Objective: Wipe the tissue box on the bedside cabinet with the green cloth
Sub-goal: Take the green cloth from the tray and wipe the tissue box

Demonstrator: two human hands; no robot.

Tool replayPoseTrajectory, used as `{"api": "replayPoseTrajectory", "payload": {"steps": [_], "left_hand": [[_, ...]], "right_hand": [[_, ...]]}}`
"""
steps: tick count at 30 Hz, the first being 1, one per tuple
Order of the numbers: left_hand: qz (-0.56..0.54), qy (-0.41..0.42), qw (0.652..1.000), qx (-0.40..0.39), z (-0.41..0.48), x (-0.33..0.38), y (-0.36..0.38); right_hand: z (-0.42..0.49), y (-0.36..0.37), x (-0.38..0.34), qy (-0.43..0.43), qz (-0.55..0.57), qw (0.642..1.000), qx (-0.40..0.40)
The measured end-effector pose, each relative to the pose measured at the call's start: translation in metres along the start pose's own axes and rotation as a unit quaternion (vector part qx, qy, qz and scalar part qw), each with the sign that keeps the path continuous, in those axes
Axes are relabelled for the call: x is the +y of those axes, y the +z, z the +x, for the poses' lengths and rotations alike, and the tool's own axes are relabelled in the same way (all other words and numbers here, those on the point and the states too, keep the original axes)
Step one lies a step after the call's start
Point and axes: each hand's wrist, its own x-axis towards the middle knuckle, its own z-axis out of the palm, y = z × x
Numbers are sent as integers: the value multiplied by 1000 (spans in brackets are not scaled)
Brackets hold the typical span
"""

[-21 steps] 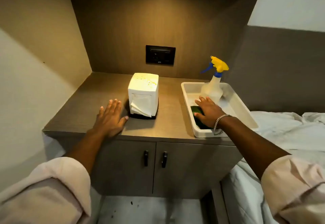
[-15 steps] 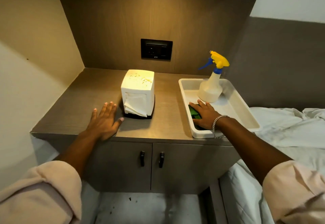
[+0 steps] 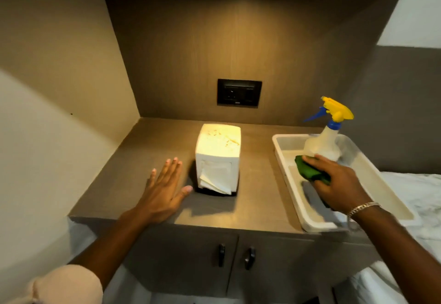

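Tissue box [image 3: 218,158] stood upright mid-cabinet [image 3: 148,151], w/ specks on top. L hand [image 3: 164,189] lay flat, fingers spread, holding nothing, just left of box. R hand [image 3: 338,182] gripped green cloth [image 3: 307,170] inside tray [image 3: 286,167], right of box. Spray bottle [image 3: 324,141] at tray's far end.

Matt wood-grain bedside cabinet [image 3: 152,151]; smooth white plastic tray [image 3: 284,158]; paper tissues [image 3: 216,177].

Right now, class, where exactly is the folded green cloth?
In the head view, the folded green cloth lies in the white plastic tray on the cabinet's right side, gripped by the right hand, just in front of the spray bottle.
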Motion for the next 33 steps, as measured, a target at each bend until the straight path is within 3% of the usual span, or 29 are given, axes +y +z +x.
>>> {"api": "replayPoseTrajectory", "payload": {"steps": [3, 7, 9, 12, 17, 22, 28, 33], "left_hand": [[-53, 53, 996, 41, 20, -3, -34], [-71, 122, 989, 35, 39, 25, -72], [-54, 148, 988, -4, 48, 44, -85], [-45, 186, 976, -101, 116, 6, -105], [-16, 185, 957, -221, 128, 22, -125], [-53, 197, 951, -232, 133, 24, -125], [-109, 202, 951, -208, 138, 19, -117], [-137, 192, 952, -193, 135, 17, -107]], "right_hand": [[6, -12, -38, -71, 39, 994, 69], [7, -29, -85, -99, 108, 986, 82], [2, -30, -104, -122, 111, 985, 50], [46, 13, -156, -122, 98, 987, 28], [34, 19, -168, -120, 91, 988, -22], [25, 48, -185, -101, 70, 991, -58], [45, 73, -190, -110, -13, 993, -33], [65, 73, -195, -26, 55, 998, 11]]}}
